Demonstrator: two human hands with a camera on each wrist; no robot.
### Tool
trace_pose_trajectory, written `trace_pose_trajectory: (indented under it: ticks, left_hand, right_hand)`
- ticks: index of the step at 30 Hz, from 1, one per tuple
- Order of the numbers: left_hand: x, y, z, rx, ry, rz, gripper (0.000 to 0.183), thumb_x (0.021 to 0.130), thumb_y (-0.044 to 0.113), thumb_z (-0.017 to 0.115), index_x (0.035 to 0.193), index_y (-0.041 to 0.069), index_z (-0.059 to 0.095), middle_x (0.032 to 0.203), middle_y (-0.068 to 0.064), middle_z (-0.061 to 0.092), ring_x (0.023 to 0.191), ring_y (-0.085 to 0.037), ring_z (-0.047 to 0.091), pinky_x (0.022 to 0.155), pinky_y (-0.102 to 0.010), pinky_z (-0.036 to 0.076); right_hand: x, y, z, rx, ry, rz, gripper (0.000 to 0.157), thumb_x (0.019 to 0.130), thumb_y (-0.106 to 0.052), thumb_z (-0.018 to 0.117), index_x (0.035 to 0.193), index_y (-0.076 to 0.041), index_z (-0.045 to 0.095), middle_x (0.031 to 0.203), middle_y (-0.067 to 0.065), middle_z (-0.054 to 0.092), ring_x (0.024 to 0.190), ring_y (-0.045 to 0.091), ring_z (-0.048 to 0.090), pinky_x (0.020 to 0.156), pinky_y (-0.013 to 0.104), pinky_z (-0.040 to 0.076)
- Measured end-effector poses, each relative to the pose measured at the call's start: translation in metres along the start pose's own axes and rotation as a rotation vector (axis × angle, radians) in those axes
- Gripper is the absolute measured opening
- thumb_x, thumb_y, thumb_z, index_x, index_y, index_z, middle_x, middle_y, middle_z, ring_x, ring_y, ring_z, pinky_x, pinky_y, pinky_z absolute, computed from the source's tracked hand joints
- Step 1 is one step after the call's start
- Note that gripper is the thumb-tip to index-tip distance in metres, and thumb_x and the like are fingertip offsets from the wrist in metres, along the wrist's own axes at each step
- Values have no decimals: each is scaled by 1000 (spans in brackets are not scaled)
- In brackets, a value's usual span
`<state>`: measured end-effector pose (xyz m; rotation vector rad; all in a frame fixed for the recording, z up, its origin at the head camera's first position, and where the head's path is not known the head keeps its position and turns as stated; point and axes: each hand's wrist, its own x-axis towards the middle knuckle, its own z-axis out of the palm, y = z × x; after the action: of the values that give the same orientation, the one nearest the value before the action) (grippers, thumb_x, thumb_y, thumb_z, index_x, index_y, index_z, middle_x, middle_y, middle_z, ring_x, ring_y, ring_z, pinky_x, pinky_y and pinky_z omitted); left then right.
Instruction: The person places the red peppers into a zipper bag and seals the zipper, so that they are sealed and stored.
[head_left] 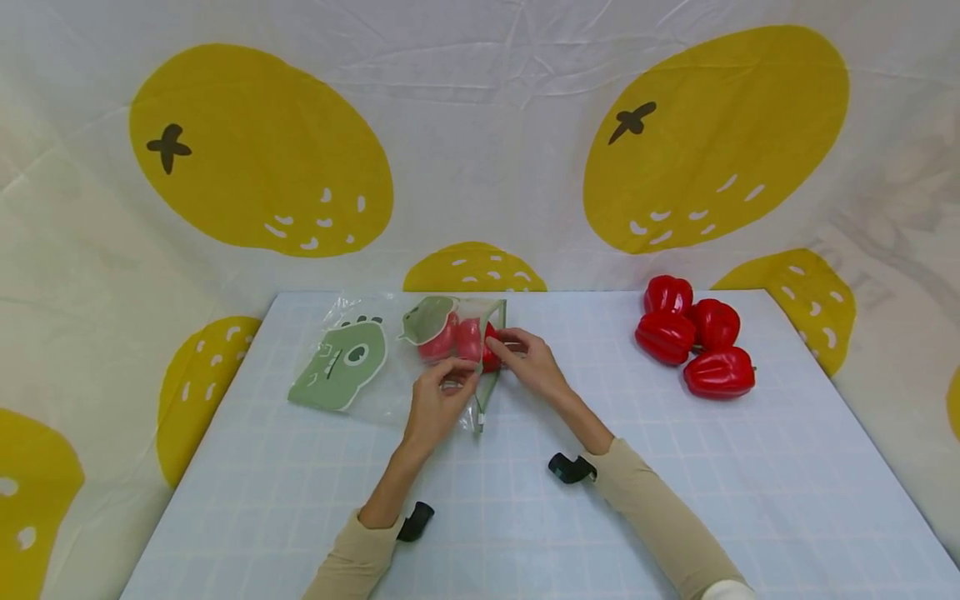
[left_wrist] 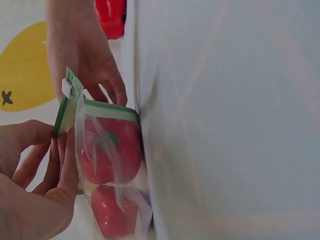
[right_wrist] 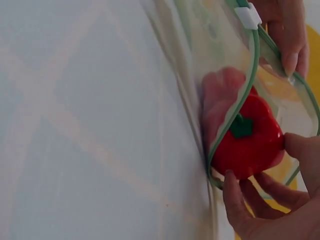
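A clear zip bag (head_left: 390, 400) with a green cartoon print lies on the table, its green-edged mouth (right_wrist: 254, 55) parted toward the right. My left hand (head_left: 441, 400) pinches the upper edge of that mouth between thumb and fingers. At the opening my right hand (head_left: 534, 365) holds a red bell pepper (right_wrist: 252, 142), thumb on one side and fingertips on the other. The pepper's green stem end faces out of the bag. Farther inside, two more red bell peppers (head_left: 442, 340) show through the plastic. A white slider (right_wrist: 248, 16) sits on the zip, near the left hand.
Several red bell peppers (head_left: 666, 337) are grouped at the back right of the table (head_left: 480, 517), which has a pale blue checked cover. Behind it hangs a white cloth (head_left: 487, 150) printed with yellow fruit. A black wrist camera (head_left: 572, 468) sits below the right forearm.
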<state>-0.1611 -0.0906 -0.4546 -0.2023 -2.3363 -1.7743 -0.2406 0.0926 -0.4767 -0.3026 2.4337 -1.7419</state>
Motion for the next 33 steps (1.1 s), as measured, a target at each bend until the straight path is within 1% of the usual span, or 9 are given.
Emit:
trace_pose_trajectory:
  ticks: [2, 5, 6, 8, 12, 17, 21, 26, 33]
  left_hand:
    - [-1, 0, 0, -1, -1, -9, 18, 91, 0, 75, 109, -3, 74, 103, -19, 73, 92, -35, 69, 84, -48, 61]
    - [-1, -1, -1, 1, -3, -8, 16, 91, 2, 76, 107, 1, 76, 101, -14, 73, 91, -30, 69, 82, -42, 62]
    - [0, -6, 0, 2, -4, -9, 16, 91, 4, 76, 107, 3, 77, 101, -11, 74, 91, -28, 69, 82, -38, 62]
    - [0, -6, -1, 7, -9, -5, 14, 92, 5, 76, 106, 5, 77, 99, -8, 74, 89, -24, 69, 81, -33, 61]
    - [0, -8, -2, 9, -16, 6, 13, 92, 5, 75, 105, 6, 77, 97, -6, 74, 89, -21, 69, 79, -27, 61]
    - [2, -9, -2, 0, -22, 19, 13, 91, 3, 74, 104, 3, 76, 94, -6, 74, 87, -20, 69, 77, -26, 60]
    - [2, -11, -2, 5, -29, 27, 15, 90, 1, 73, 105, 0, 76, 93, -6, 73, 86, -20, 68, 77, -26, 60]
    - [2, -13, -2, 0, -31, 22, 16, 89, -1, 72, 105, 1, 76, 93, -5, 73, 86, -19, 67, 77, -25, 60]
    - [2, -13, -2, 4, -34, 23, 16, 90, 0, 72, 106, 0, 76, 95, -5, 73, 87, -19, 67, 77, -25, 60]
  right_hand:
    - [1, -1, 1, 13, 16, 12, 49, 100, -40, 67, 136, -6, 63, 133, 12, 65, 117, 29, 64, 90, 37, 60]
    - [2, -3, 3, 29, 26, 27, 49, 100, -39, 67, 134, -4, 63, 130, 14, 65, 114, 30, 65, 87, 38, 61]
    - [2, -4, 3, 28, 28, 30, 49, 100, -39, 67, 134, -3, 63, 130, 15, 65, 113, 31, 65, 87, 38, 61]
    - [2, -5, 4, 29, 23, 37, 50, 100, -38, 67, 134, -2, 63, 129, 16, 65, 112, 32, 66, 88, 38, 60]
    - [5, -6, 6, 19, 3, 56, 50, 101, -38, 65, 135, -2, 62, 130, 17, 65, 113, 32, 66, 91, 37, 59]
    - [8, -7, 7, 40, -23, 71, 47, 103, -34, 63, 136, 0, 61, 131, 17, 64, 113, 32, 66, 91, 37, 59]
    - [11, -9, 8, 118, -56, 92, 45, 105, -27, 61, 137, 3, 59, 130, 20, 62, 112, 32, 66, 92, 38, 59]
    - [16, -8, 11, 215, -76, 130, 43, 106, -22, 58, 137, 7, 57, 129, 23, 61, 109, 30, 66, 93, 38, 59]
    - [21, -9, 15, 219, -75, 110, 43, 105, -22, 58, 136, 8, 57, 132, 24, 60, 113, 29, 63, 93, 36, 58]
